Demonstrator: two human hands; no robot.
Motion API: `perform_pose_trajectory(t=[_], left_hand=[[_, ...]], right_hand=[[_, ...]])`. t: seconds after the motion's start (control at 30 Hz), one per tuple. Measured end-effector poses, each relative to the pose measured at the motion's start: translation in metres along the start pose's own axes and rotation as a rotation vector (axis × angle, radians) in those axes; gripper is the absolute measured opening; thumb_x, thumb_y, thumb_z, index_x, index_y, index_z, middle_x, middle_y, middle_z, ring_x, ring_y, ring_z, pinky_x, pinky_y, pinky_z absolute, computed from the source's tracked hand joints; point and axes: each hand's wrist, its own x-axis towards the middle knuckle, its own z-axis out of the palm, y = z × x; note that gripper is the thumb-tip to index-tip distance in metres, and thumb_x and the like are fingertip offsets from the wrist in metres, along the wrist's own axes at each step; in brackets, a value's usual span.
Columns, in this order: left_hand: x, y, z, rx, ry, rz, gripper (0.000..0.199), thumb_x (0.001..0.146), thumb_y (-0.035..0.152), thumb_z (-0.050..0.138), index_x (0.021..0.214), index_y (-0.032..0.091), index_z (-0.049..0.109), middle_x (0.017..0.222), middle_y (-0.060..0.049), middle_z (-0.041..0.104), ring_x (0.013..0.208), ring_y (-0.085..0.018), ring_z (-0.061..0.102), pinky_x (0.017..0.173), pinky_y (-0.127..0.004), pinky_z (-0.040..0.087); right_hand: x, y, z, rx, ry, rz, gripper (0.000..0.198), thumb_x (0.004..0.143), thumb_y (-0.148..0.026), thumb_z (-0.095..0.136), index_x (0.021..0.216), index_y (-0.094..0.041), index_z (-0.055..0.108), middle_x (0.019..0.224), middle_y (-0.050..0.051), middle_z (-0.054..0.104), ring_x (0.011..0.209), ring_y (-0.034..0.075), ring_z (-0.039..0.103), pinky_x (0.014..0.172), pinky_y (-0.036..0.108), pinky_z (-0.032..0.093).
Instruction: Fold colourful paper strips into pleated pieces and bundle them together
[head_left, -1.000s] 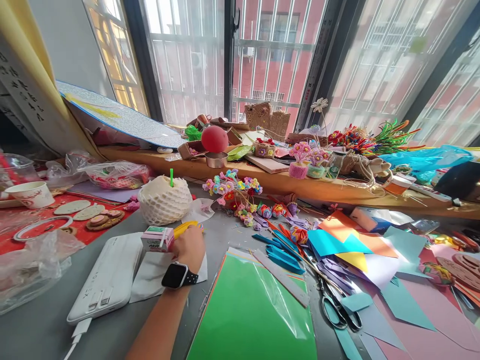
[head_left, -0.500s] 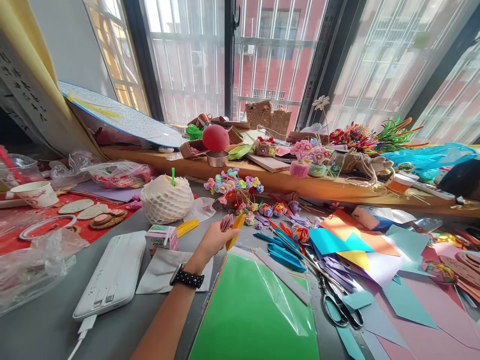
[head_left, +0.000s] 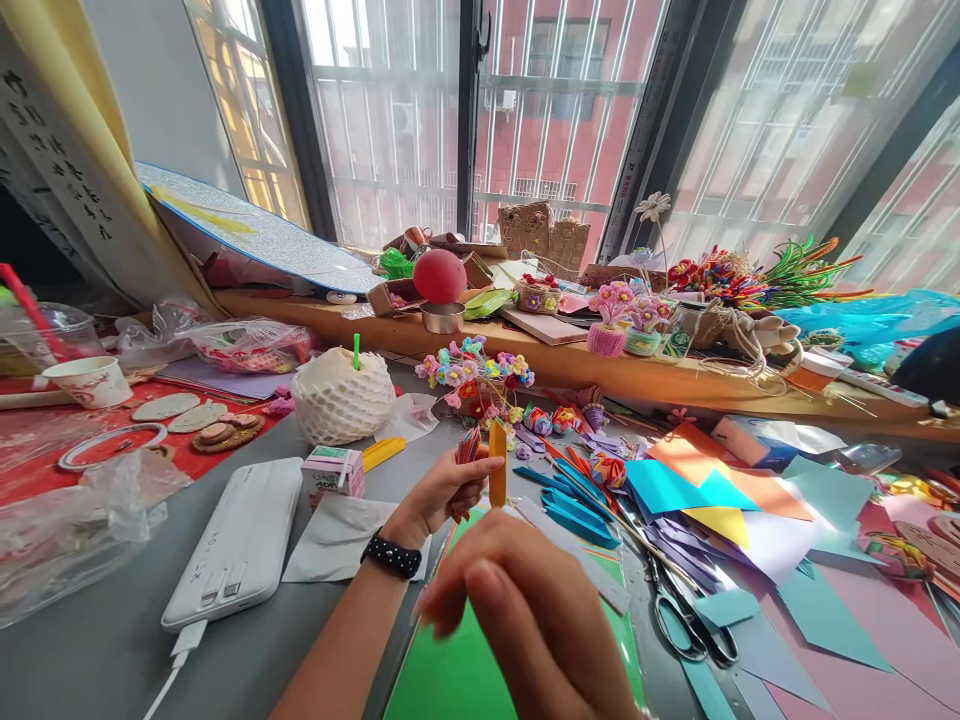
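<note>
My left hand, wearing a black dotted wristband, is closed over the green sheets. In its fist sits a bundle of multicoloured folded paper, mostly hidden by the fingers. Thumb and forefinger pinch a yellow folded paper strip that stands upright. Close to the camera, my right hand hangs over the green sheets. Its fingers bend downward, slightly blurred, with the thumb apart and nothing visible in them. Another yellow folded strip lies beside a small pink-and-white carton.
To the left are a white power bank with a cable and a netted coconut. Behind the hands stands a bunch of crocheted flowers. Scissors, blue folded strips and coloured paper lie on the right.
My right hand has come into view from below, in front of the green sheets. My left hand has drawn slightly nearer, and the yellow strip has turned more upright.
</note>
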Motion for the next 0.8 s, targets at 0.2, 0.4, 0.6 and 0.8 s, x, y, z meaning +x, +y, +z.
perform_pose_trajectory(t=[0.2,0.4,0.6,0.8], left_hand=[[0.002,-0.002,-0.004,0.025,0.026,0.009,0.028,0.059,0.036,0.061,0.064,0.016,0.042,0.037,0.012,0.019,0.030,0.000,0.014,0.030,-0.014,0.009],[0.004,-0.006,-0.002,0.133,0.009,0.014,0.029,0.059,0.038,0.061,0.062,0.015,0.044,0.034,0.012,0.022,0.029,0.000,0.014,0.030,-0.015,0.009],[0.003,-0.005,-0.001,0.063,0.020,-0.008,0.027,0.059,0.035,0.063,0.065,0.016,0.044,0.037,0.013,0.019,0.030,0.000,0.012,0.031,-0.015,0.008],[0.005,-0.009,-0.002,0.200,0.050,0.020,0.029,0.060,0.039,0.060,0.066,0.014,0.048,0.034,0.011,0.024,0.028,-0.002,0.018,0.029,-0.016,0.010]], right_hand=[[0.060,0.050,-0.021,-0.276,0.490,-0.162,0.013,0.075,-0.028,0.049,0.082,-0.017,0.050,0.071,0.001,0.049,0.063,0.012,0.046,0.060,0.024,0.039],[0.066,0.083,-0.032,-0.215,0.312,-0.059,0.012,0.074,-0.028,0.051,0.078,-0.018,0.056,0.065,-0.001,0.046,0.053,0.009,0.040,0.049,0.020,0.034],[0.067,0.085,-0.034,-0.089,0.380,-0.029,0.013,0.074,-0.028,0.050,0.080,-0.017,0.053,0.060,-0.003,0.045,0.052,0.009,0.040,0.048,0.019,0.033],[0.066,0.086,-0.033,-0.151,0.293,-0.024,0.012,0.073,-0.027,0.051,0.078,-0.017,0.054,0.052,-0.005,0.044,0.045,0.008,0.038,0.043,0.018,0.032]])
